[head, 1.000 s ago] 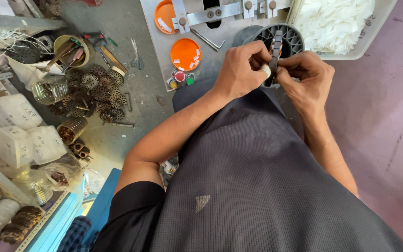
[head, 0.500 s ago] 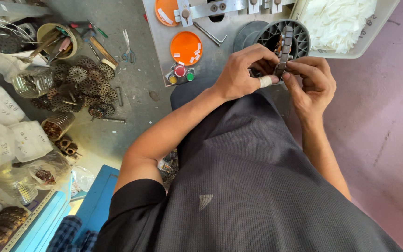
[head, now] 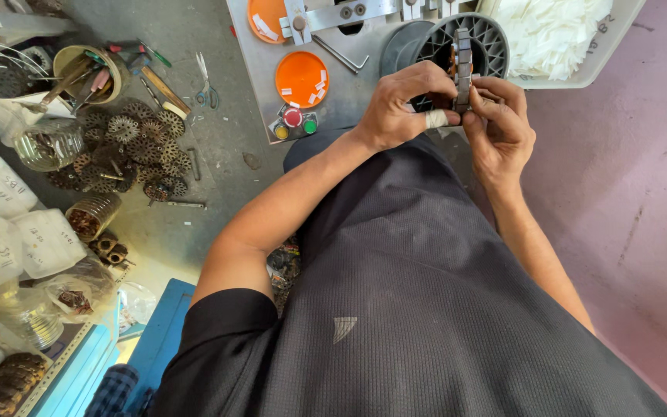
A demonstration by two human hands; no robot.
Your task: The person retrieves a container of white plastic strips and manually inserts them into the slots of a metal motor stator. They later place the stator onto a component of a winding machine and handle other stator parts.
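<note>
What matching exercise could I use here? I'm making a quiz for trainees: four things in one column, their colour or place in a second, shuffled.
Things:
1. round lid
2. ribbed metal part
3. scissors
4. pile of toothed discs

Descriptions:
A. on the grey floor, beside the glass jar
B. orange, on the metal plate
C. held between the left hand and right hand
D. on the floor, left of the metal plate

Pairs: 1-B, 2-C, 3-D, 4-A
</note>
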